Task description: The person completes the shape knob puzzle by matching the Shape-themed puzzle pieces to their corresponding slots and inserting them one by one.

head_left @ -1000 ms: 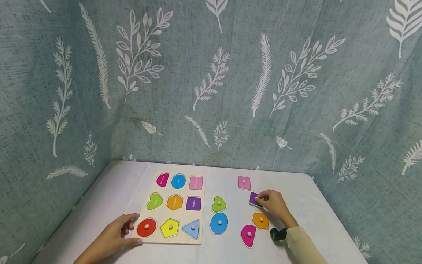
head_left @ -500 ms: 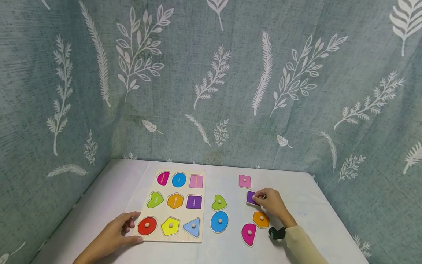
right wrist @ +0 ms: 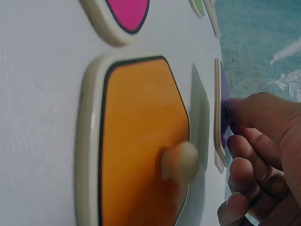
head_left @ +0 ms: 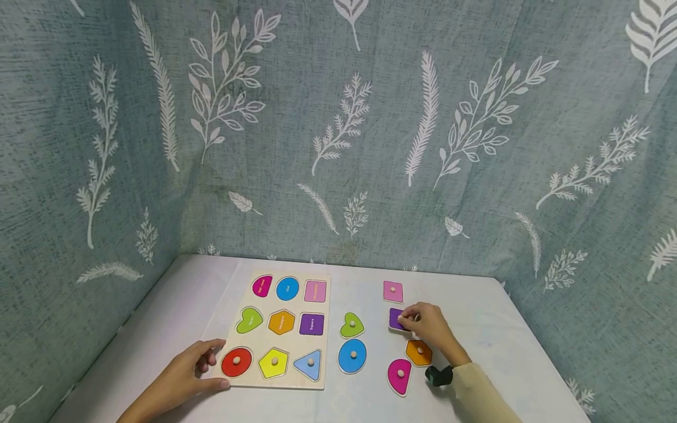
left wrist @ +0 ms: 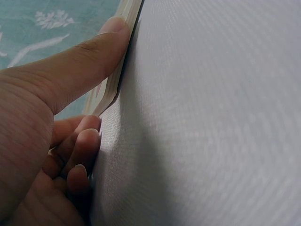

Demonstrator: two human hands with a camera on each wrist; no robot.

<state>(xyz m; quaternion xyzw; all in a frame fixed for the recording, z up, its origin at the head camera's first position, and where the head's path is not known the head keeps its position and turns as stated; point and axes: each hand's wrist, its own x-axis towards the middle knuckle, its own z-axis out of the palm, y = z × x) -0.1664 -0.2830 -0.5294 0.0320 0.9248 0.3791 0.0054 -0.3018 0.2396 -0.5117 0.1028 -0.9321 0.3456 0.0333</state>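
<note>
Bearing the word "Square", the board [head_left: 297, 342] is gripped at a corner by the left hand [head_left: 185, 371]. A purple piece [head_left: 394, 319] is pinched by the right hand [head_left: 431, 325].

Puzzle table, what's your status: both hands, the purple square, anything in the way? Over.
Right hand pinching purple square, raised off table. Left hand holding puzzle board by near left corner. Between square and board: green heart, lying flat.

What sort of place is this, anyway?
Perhaps a small screened-off tabletop corner, though the wider room is hidden: leaf-patterned fabric stands around a white-covered table, and on it lies a shape-puzzle board beside a loose blue oval piece.
</note>
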